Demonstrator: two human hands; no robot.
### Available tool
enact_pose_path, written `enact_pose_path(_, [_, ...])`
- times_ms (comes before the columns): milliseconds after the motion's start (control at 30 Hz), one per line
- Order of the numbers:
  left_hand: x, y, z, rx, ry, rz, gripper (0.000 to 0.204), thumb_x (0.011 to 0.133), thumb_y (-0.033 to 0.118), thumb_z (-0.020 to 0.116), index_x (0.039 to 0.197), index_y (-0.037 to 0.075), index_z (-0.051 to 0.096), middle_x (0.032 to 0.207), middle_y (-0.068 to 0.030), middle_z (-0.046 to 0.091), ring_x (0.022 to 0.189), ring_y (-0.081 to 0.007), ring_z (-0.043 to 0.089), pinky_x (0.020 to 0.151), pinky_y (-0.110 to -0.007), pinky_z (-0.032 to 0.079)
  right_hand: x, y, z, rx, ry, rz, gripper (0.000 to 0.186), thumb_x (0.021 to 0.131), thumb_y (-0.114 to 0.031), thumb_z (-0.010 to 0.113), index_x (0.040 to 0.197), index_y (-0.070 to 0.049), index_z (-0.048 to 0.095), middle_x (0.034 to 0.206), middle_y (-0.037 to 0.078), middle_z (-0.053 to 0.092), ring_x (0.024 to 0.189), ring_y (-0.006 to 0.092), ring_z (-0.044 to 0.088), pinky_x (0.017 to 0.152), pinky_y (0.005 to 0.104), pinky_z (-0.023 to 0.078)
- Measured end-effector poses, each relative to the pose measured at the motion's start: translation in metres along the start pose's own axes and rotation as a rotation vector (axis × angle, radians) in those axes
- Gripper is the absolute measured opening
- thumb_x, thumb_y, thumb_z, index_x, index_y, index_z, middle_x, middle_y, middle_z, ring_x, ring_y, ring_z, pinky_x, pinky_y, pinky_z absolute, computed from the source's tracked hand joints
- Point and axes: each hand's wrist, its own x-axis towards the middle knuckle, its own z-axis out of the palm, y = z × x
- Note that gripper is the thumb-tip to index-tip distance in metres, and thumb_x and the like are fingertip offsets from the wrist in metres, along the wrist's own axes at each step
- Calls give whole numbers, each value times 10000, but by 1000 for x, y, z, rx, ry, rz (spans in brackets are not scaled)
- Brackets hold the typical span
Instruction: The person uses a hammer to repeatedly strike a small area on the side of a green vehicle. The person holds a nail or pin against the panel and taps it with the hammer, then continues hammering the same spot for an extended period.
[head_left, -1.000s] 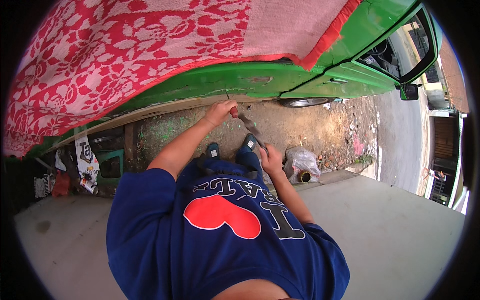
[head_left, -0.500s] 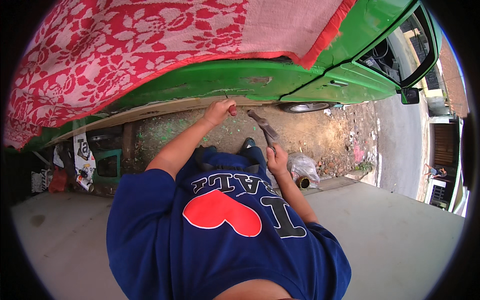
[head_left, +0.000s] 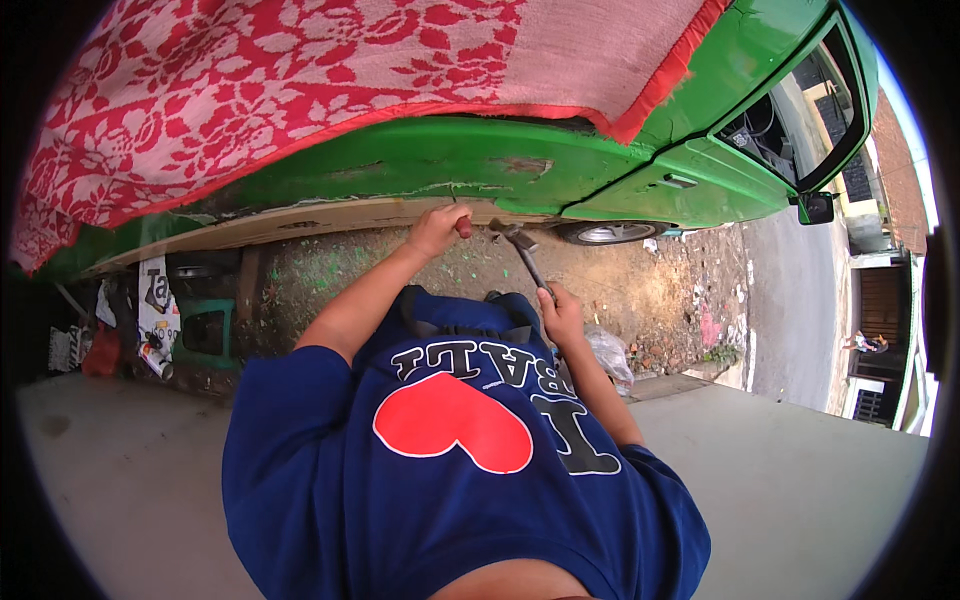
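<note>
The left hand (head_left: 436, 231) grips a red-handled tool (head_left: 464, 228) near the green vehicle (head_left: 625, 180)'s lower edge; the right hand (head_left: 564, 316) clasps a hammer (head_left: 532, 265) above open ground (head_left: 375, 255).

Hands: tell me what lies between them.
The head view shows the hammer, extending from the right hand toward the red handle in the left hand.

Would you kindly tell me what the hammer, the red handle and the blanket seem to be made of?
Hammer: likely metal, dull grey, paler on the head.
Red handle: perhaps plastic or painted wood, evenly coloured; too small to tell.
Blanket: apparently woven cloth, matte, fuzzy and draped.
</note>
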Motion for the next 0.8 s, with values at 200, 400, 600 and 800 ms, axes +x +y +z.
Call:
enact_pose_path(200, [-5,20,-9,-15,55,64,295,732,-46,660,997,60,590,1098,-122,676,1002,-352,645,832,-407,525,2,-25,-20,102,38,97,273,957,-273,615,912,-5,647,575,124,533,503,217,530,503,356,402])
enact_pose_path(400, [-7,22,-21,-35,71,62,257,747,-33,628,972,87,597,1079,-85,680,973,-339,652,799,-409,531,-10,-35,-15,198,22,192,295,972,-288,610,840,-25,624,584,-11,533,512,69,498,488,260,411])
enact_pose_path(600, [-14,15,-31,-84,63,28,268,739,-59,621,966,78,585,1134,-92,676,998,-342,650,814,-401,533,-23,-56,-9,152,7,247,260,951,-267,630,957,-9,664,546,84,535,485,146,525,486,325,404])
enact_pose_path(800, [-10,5,-29,-164,45,40,253,749,-79,617,952,64,572,1130,-132,683,1027,-327,662,835,-376,530,-35,-66,1,83,25,233,260,939,-268,644,955,-9,670,540,113,543,473,184,546,476,335,405])
